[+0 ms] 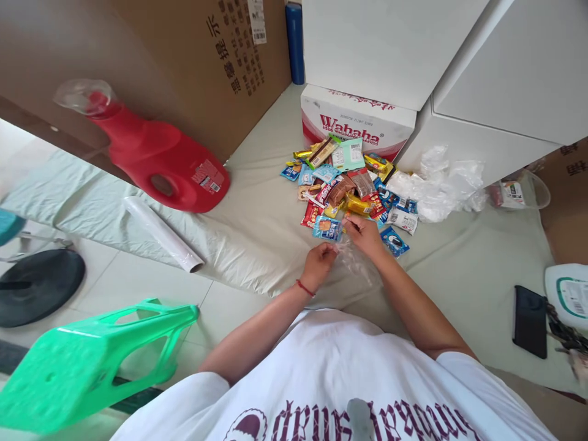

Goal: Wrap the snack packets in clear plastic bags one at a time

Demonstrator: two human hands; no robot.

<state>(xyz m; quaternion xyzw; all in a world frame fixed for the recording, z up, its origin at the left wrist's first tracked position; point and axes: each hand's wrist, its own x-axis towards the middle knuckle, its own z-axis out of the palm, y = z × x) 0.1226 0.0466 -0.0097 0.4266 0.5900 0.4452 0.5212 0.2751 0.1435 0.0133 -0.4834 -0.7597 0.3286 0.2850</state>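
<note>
My left hand (318, 264) and my right hand (365, 234) are both pinched on a thin clear plastic bag (353, 260) held between them, just above a pale cloth-covered surface (257, 226). A red string circles my left wrist. Right beyond my hands lies a pile of several small snack packets (349, 190) in blue, red, yellow and brown wrappers. The nearest is a blue packet (327, 228) beside my right fingers.
A red detergent jug (156, 156) lies on its side at left, a white roll (163, 234) below it. A Wahaha carton (358, 122), white cabinets and crumpled clear bags (441, 184) stand behind. A black phone (530, 321) lies at right, a green stool (87, 361) at lower left.
</note>
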